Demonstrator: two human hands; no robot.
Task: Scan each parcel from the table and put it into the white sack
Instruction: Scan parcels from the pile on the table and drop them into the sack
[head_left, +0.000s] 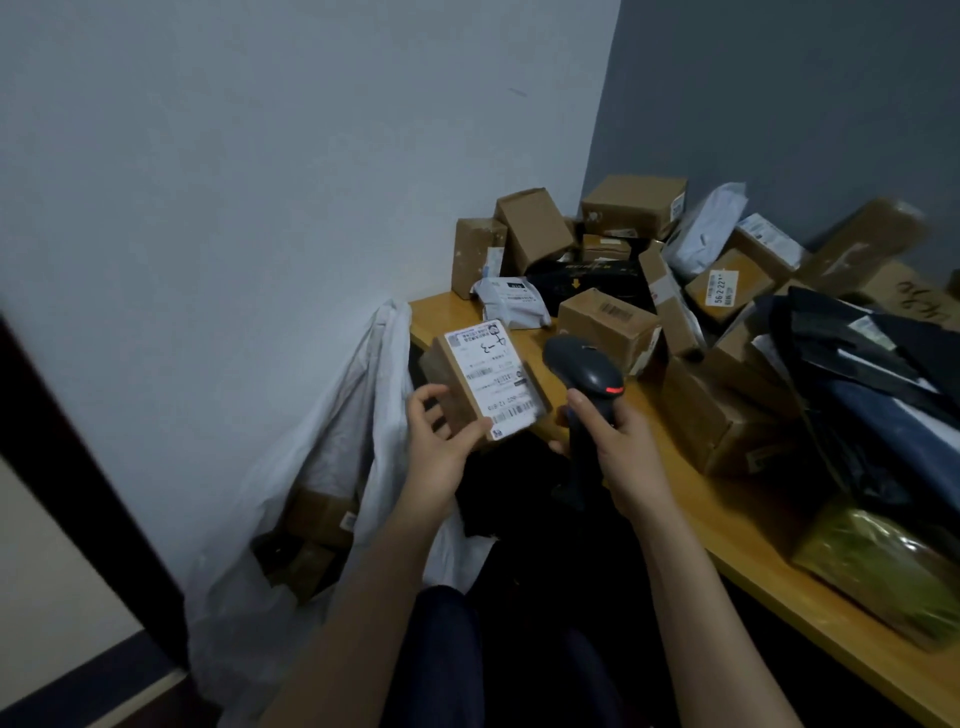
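My left hand (441, 436) holds a small brown cardboard parcel (485, 382) from below, its white shipping label with barcodes turned up. Just right of it, my right hand (615, 434) grips the handle of a dark grey barcode scanner (584, 369); a red light glows on the scanner's head, which sits close beside the parcel. The white sack (332, 441) hangs open at the table's left end, below and left of the parcel, with several brown boxes inside it.
A wooden table (691, 493) runs along the right, piled with several cardboard boxes (608, 325), white mailer bags (511, 304), dark plastic bags (883, 364) and a greenish packet (878, 566). Walls meet in the corner behind. A dark door frame (78, 467) stands at far left.
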